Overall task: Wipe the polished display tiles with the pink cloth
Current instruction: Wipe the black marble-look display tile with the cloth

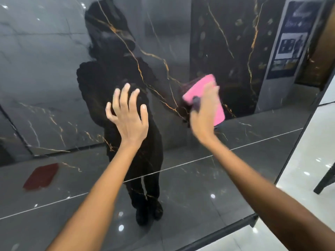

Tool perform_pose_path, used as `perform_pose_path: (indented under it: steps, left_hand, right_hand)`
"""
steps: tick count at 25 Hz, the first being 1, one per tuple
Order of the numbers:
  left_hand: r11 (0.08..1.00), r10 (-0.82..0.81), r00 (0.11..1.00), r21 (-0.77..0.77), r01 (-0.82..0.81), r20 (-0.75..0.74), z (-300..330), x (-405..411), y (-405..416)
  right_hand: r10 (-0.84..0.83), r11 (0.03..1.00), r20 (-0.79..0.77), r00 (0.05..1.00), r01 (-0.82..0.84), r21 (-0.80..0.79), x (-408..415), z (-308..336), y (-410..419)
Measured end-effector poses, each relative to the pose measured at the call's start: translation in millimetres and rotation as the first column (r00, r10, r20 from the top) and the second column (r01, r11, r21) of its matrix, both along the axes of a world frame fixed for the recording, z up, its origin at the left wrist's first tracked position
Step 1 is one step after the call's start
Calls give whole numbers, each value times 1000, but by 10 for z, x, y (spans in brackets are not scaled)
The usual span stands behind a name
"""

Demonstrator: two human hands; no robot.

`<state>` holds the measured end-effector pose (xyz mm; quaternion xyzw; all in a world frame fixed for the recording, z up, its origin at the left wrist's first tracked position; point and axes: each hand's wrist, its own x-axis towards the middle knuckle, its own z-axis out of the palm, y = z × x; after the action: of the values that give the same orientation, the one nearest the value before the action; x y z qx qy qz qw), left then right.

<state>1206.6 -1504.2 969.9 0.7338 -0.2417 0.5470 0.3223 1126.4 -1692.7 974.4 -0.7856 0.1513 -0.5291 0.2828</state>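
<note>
The left hand (pixel 126 113) is spread wide, its fingers apart and slightly bent at the tips, raised against the black polished display tile (pixel 54 69) with gold veins; whether the fingertips actually touch the glossy surface cannot be told. It holds nothing. The right hand (pixel 204 113) is blurred, laid flat over the pink cloth (pixel 199 87) and pressing it to the same tile, fingers roughly straight across the cloth's back. The cloth shows above and to the right of that hand, just beside the left hand's level and well to its right. The tile mirrors a dark figure of the person and a dark red patch (pixel 41 176) at lower left. A white glossy floor (pixel 299 187) lies to the right.
</note>
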Motion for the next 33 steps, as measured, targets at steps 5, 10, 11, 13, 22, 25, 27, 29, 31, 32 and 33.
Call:
perform_pose_path:
  steps: [5, 10, 11, 13, 22, 25, 27, 29, 31, 32, 33]
  left_hand:
    - [976, 189, 982, 109, -187, -8, 678, 195, 154]
    - [948, 250, 967, 192, -254, 47, 604, 304, 178]
    - [951, 246, 968, 180, -252, 54, 606, 305, 178]
    - [954, 241, 968, 167, -250, 76, 597, 330, 190]
    - [935, 289, 951, 181, -304, 107, 608, 346, 174]
    - [975, 198, 977, 85, -205, 82, 702, 272, 177]
    - [990, 138, 985, 21, -141, 99, 898, 216, 218]
    - [990, 135, 977, 13, -139, 167, 1225, 217, 325]
    - [983, 177, 968, 9, -182, 178, 1599, 266, 456]
    - [978, 204, 967, 13, -208, 154, 1746, 303, 504]
    - [971, 233, 964, 23, -238, 129, 1837, 339, 532]
  right_hand:
    - [61, 441, -161, 985, -171, -881, 126, -121, 16]
    - [-122, 989, 244, 962, 97, 113, 112, 884, -744]
    - [-125, 981, 259, 958, 80, 176, 155, 881, -550]
    - [27, 970, 170, 985, 16, -245, 239, 529, -42]
    - [-180, 979, 220, 959, 152, 139, 134, 1494, -618]
    - [0, 866, 78, 997, 39, -499, 297, 988, 88]
    - [6, 397, -167, 986, -155, -905, 240, 654, 318]
    - [-13, 264, -94, 996, -87, -961, 205, 1035, 57]
    - [8, 674, 106, 994, 73, -736, 203, 1726, -322]
    - [-49, 885, 202, 978, 137, -445, 146, 2064, -481]
    - [-107, 982, 241, 965, 140, -124, 102, 2303, -531]
